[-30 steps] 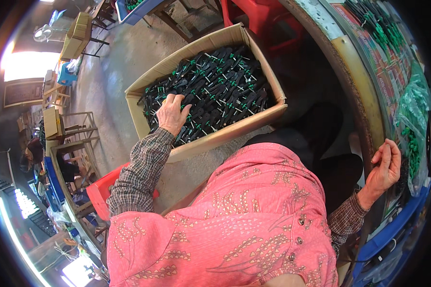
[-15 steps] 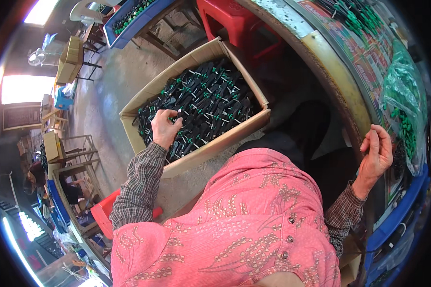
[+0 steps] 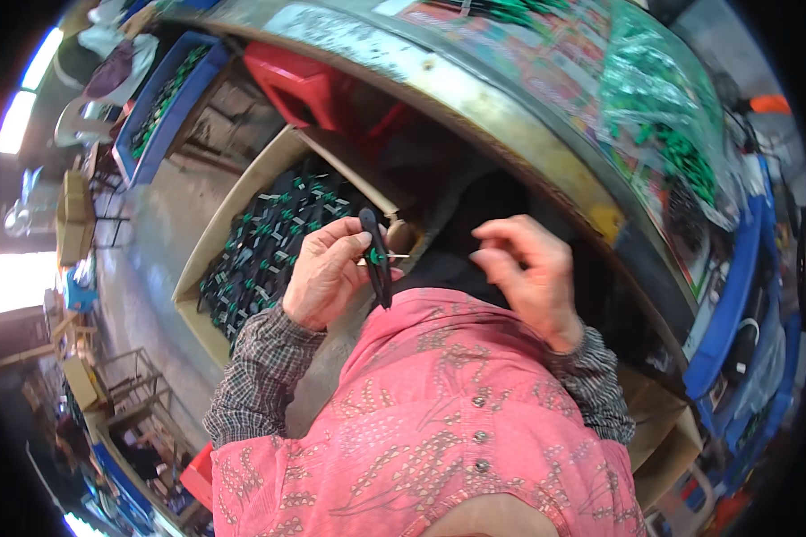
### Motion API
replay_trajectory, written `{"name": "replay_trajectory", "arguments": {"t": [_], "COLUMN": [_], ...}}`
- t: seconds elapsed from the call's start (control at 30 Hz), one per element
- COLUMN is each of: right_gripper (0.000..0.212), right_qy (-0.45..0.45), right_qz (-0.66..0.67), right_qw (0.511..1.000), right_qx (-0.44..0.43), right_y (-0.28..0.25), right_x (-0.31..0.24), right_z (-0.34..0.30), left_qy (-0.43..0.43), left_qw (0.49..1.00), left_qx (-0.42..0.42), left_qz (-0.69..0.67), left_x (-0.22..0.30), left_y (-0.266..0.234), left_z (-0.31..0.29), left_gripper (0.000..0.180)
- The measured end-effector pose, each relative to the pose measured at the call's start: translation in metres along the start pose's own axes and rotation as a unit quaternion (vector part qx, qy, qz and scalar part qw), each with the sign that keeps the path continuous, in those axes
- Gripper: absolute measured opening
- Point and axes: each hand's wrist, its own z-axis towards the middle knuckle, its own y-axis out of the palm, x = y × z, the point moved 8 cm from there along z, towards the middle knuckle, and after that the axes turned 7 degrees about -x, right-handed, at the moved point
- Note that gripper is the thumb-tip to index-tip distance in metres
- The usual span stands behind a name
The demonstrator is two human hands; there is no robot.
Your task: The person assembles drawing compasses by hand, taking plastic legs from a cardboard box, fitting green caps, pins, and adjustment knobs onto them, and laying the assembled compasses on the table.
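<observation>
My left hand (image 3: 322,277) pinches a long black plastic part (image 3: 381,282) between thumb and fingers. The part stands nearly upright, with a small green piece at its middle and a thin metal pin pointing right. Facing it from the right, my right hand (image 3: 533,282) is curled, thumb and forefinger close together and slightly blurred; whatever may be between them is too small to make out. Left of and beyond my left hand, an open cardboard box (image 3: 228,201) holds a heap of similar black parts (image 3: 273,233) with green pieces and metal pins.
A worktable (image 3: 501,98) curves across the far right side, with a clear plastic bag (image 3: 658,98) of green pieces on it. A red stool (image 3: 300,76) stands beyond the box. Blue trays (image 3: 734,295) lie at right; another cardboard box (image 3: 667,438) is at lower right.
My left hand has come up out of the box with a black part, moving right. My right hand has moved left from the table edge toward it. The view has turned rightward.
</observation>
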Motion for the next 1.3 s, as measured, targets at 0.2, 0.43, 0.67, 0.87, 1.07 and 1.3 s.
{"name": "replay_trajectory", "arguments": {"t": [0.2,0.43,0.67,0.87,1.07,1.3], "right_gripper": [0.033,0.029,0.026,0.027,0.026,0.020], "right_qy": [0.030,-0.039,-0.057,-0.103,-0.113,-0.087], "right_qz": [0.053,0.068,0.044,-0.039,-0.061,-0.173], "right_qw": [0.998,0.992,0.991,0.990,0.987,0.973], "right_qx": [0.009,0.102,0.115,0.086,0.095,0.124], "right_y": [-0.012,-0.035,-0.054,-0.063,-0.071,-0.129], "right_x": [0.014,0.016,0.008,-0.001,-0.008,-0.037], "right_z": [-0.004,-0.021,-0.033,-0.042,-0.050,-0.071], "left_qy": [0.027,0.101,0.097,0.055,0.039,0.050], "left_qw": [0.994,0.978,0.976,0.966,0.948,0.945], "left_qx": [-0.089,-0.135,-0.149,-0.183,-0.232,-0.245], "left_qz": [0.052,0.125,0.127,0.175,0.213,0.212], "left_x": [-0.018,-0.027,-0.031,-0.035,-0.034,-0.037], "left_y": [0.096,0.141,0.163,0.170,0.182,0.202], "left_z": [0.044,0.061,0.066,0.073,0.072,0.075], "left_gripper": [0.017,0.018,0.018,0.014,0.011,0.016]}}
